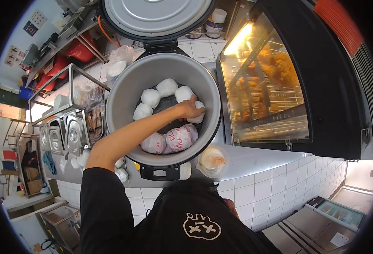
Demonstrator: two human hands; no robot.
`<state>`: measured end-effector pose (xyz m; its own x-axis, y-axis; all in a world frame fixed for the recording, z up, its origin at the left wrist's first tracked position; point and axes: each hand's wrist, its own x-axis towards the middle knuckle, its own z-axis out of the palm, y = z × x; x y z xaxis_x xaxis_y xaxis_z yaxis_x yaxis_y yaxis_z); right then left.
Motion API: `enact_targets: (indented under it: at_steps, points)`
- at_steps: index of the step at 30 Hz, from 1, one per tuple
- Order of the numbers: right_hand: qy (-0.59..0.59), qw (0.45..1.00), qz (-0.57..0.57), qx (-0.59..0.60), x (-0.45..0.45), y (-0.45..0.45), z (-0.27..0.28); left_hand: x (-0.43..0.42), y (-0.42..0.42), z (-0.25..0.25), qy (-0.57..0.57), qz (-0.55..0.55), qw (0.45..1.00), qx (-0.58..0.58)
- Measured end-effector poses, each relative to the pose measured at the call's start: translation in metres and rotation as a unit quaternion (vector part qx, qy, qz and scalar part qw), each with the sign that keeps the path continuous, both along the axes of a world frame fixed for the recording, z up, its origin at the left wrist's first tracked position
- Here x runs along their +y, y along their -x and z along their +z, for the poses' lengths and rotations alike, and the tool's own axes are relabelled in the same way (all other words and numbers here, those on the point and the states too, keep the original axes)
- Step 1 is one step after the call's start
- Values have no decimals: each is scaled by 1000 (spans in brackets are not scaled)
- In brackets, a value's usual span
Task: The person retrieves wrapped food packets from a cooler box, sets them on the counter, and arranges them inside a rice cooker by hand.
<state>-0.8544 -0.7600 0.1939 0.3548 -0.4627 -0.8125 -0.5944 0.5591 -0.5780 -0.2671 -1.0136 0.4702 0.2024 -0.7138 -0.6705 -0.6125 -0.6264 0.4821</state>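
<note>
My left hand (190,108) reaches into a large round grey pot (121,89) with its lid (159,17) raised. Its fingers are closed around a white wrapped ball (199,115) at the pot's right side. Several similar white balls (167,87) curve along the wall, on the pot's dark bottom. Nearer me lie several balls in wrap printed with red letters (179,139). Low beside my body, my right hand (230,207) is mostly hidden by the black shirt, so its fingers cannot be made out.
A lit glass cabinet (267,80) with fried food stands right of the pot. A round container (212,161) sits on the metal counter (254,163). More white balls (84,157) and metal pans (74,134) are at the left. Bagged white items (116,67) lie behind.
</note>
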Motion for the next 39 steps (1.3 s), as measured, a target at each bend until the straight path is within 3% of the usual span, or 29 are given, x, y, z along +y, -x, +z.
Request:
enact_targets:
  at_steps: [3,6,8,10,11,13,14,17,20,21,22,23,25,26,28,30,32,34,36,38,39]
  points:
    - [156,984,73,-55,6,-16,40,9,-16,9,-34,-103,994,21]
    - [271,948,121,-112,10,-17,39,15,-26,-46,128,-244,951,-141]
    - [274,946,119,-125,7,-21,39,10,-17,-15,55,-203,974,-86]
    - [180,974,87,-103,0,-15,19,8,-7,33,-60,-121,991,15]
    - [100,990,64,-81,-3,-1,-18,9,-8,40,-72,-102,992,32]
    - [4,999,29,-25,-11,1,-33,8,-15,48,-98,-64,991,65]
    - [-11,1000,16,8,-18,-7,-25,7,-19,47,-64,-62,996,13]
    - [6,999,10,-30,-17,-14,3,-6,-35,24,4,-63,988,-140]
    - [141,985,50,-83,-13,-16,44,2,-28,20,-4,59,998,4]
    - [154,983,56,-79,-18,-19,45,2,-27,21,25,-4,999,-25]
    - [168,981,62,-75,-23,-21,43,1,-30,7,47,-43,996,-60]
    - [136,988,55,-55,-25,-5,-2,-5,-32,-21,78,-73,990,-96]
    - [206,972,94,-70,-27,0,-22,-29,-41,-100,140,-88,976,-142]
    - [186,976,93,-66,-28,1,-28,-33,-47,-131,163,-98,969,-158]
    - [149,982,110,-47,-37,-4,-30,14,-49,-23,89,-160,974,-132]
    - [90,987,133,-14,-44,-6,-26,70,-30,90,163,-208,951,-159]
    - [50,984,169,22,-50,-8,-19,138,-23,137,373,-61,926,-20]
    - [45,971,230,53,-60,-18,-4,213,-15,185,480,6,870,114]
    - [68,945,310,80,-73,-31,16,293,-27,177,499,80,839,199]
    - [127,900,408,86,-92,-62,63,374,-48,143,402,254,837,272]
    - [160,877,447,71,-102,-93,114,415,-68,106,347,300,865,204]
